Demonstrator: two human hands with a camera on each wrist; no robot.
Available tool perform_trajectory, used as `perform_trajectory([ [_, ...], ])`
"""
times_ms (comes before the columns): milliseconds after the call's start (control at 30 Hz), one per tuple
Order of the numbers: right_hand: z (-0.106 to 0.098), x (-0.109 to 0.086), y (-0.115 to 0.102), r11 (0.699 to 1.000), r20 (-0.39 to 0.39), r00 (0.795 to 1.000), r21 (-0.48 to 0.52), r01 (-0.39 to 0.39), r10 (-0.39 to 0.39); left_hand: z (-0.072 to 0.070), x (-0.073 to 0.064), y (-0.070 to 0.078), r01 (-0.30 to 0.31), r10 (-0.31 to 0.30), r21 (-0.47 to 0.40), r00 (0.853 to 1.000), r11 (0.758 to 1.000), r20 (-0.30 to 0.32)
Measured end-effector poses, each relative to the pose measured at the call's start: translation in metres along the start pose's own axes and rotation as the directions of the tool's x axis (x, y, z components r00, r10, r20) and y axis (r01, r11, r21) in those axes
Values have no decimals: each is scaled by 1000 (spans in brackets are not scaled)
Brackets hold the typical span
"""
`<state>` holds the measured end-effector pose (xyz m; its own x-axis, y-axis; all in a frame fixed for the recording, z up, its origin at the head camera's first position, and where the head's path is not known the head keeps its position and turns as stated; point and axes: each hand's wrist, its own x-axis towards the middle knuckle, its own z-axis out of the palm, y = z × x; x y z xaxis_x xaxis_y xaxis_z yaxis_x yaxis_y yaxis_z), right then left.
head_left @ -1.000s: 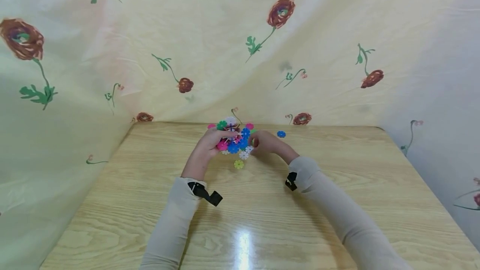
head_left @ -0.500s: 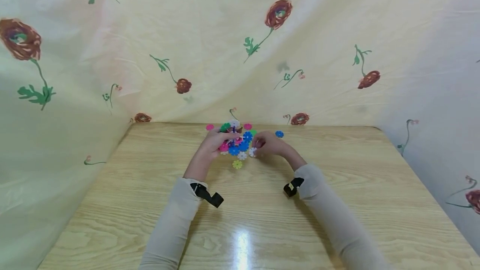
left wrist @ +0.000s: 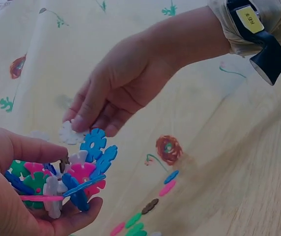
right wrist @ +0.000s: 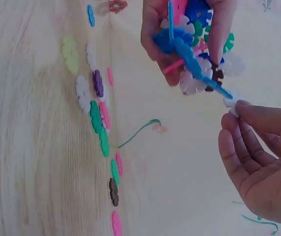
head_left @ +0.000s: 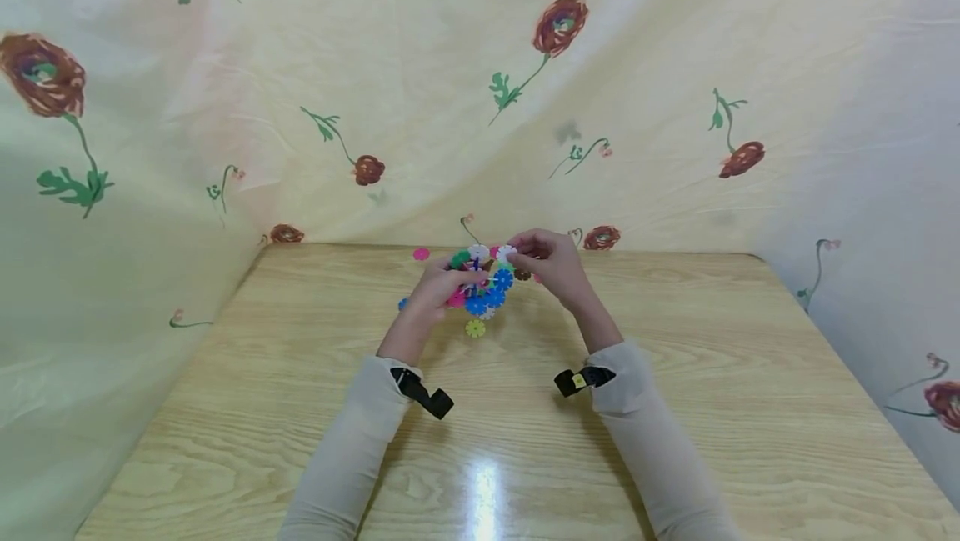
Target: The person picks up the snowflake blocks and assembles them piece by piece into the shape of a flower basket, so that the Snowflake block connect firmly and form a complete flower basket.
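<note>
My left hand (head_left: 435,289) grips a cluster of interlocked snowflake discs (left wrist: 83,172), thumb across the top and fingers underneath. Pink, green, white, brown and blue discs are slotted together at angles in it. A row of blue discs (right wrist: 192,65) sticks out from the cluster towards my right hand (head_left: 553,267). Between thumb and fingertips, my right hand pinches a white snowflake disc (right wrist: 232,104). In the right wrist view this disc meets the tip of the blue row. Part of the cluster is hidden behind my left thumb and palm.
Loose discs lie on the wooden table (head_left: 480,408) below and behind my hands: a yellow disc (head_left: 476,328), a purple disc (right wrist: 98,83), a brown disc (right wrist: 113,191) and several green, pink and white ones. A flowered cloth (head_left: 450,107) hangs at the table's back edge.
My right hand has picked up the white disc from beside the cluster and lifted it to the cluster's upper right. My left hand, holding the cluster, has shifted slightly right.
</note>
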<state>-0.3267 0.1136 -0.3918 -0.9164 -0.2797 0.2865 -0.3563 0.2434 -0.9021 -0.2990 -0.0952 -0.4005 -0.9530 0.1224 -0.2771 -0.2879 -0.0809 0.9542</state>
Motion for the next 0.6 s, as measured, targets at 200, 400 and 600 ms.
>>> perform_trajectory([
  [200, 5, -5, -12, 999, -13, 1000, -36, 28, -29, 4, 0, -1, -14, 14, 17, 1000, 1000, -8],
  [400, 7, -6, -11, 994, -34, 998, -105, 42, -45, 6, -1, 1, -40, 41, 45, 999, 998, -13],
  [600, 9, -8, -14, 982, -68, 995, -179, 56, -69, 9, -3, 1, -87, 89, 81, 996, 993, -14],
])
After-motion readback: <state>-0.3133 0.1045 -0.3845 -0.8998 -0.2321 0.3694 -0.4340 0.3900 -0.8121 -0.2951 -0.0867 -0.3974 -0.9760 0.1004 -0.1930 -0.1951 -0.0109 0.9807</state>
